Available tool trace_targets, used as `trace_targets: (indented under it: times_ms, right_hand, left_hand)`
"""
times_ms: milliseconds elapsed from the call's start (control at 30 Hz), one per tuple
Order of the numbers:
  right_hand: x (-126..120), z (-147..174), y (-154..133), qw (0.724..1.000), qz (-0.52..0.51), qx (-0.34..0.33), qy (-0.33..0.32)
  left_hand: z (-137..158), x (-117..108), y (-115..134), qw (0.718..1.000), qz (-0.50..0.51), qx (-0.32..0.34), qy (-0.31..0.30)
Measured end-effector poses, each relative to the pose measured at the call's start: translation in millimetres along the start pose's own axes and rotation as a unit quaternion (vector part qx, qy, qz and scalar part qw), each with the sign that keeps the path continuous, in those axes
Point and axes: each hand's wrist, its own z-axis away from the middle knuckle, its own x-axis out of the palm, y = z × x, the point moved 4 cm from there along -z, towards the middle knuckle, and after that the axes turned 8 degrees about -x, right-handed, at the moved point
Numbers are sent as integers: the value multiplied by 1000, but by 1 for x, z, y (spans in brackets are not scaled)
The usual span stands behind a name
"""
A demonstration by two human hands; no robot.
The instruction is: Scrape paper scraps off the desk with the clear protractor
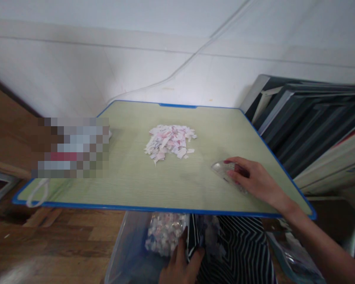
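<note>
On the pale green table top, my right hand (251, 177) has its thumb and fingers closed on a clear plastic piece (220, 169) with a rounded edge; its exact kind does not show. Left of that hand lies a loose pile of torn paper scraps (171, 142), white and pinkish. Below the table's front edge, my left hand (182, 262) has its finger and thumb on either side of the right edge of a clear plastic bin (121, 244), gripping it beside striped fabric. Inside the bin is a clear bag of small pale pieces (165, 232).
The table (130, 189) has a blue rim and stands against a white wall with a cable (189, 59). A blurred-out item (83, 146) lies on its left side, near a white loop (38, 193). Dark flat panels (310, 118) lean at right. Black-and-white striped fabric (242, 248) is below.
</note>
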Motion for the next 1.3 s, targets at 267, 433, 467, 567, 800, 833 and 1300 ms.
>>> trace_targets:
  times_ms: [267,433,467,567,800,833,1300]
  right_hand:
    - [47,-12,-43,997,-53,-49,-20]
    - [69,-21,-74,992,-52,-77,-86]
    - [72,-22,-80,990,-53,-84,-101]
    - [80,-23,-96,983,-58,-111,-134]
    - [91,-22,-109,967,-75,-179,-163]
    - [92,-22,-109,966,-78,-185,-164]
    - [90,-12,-109,932,-240,-201,-181]
  left_hand:
    - [0,-1,2,998,-28,-24,-45]
    - [-1,1,0,999,-20,-18,-26]
    - [-1,1,0,999,-20,-18,-25]
    - [-1,0,1,999,-15,-17,-32]
    - [0,-3,2,999,2,-26,-40]
    - [0,-3,2,999,-3,-26,-40]
    - [-1,0,1,999,-19,-10,-33]
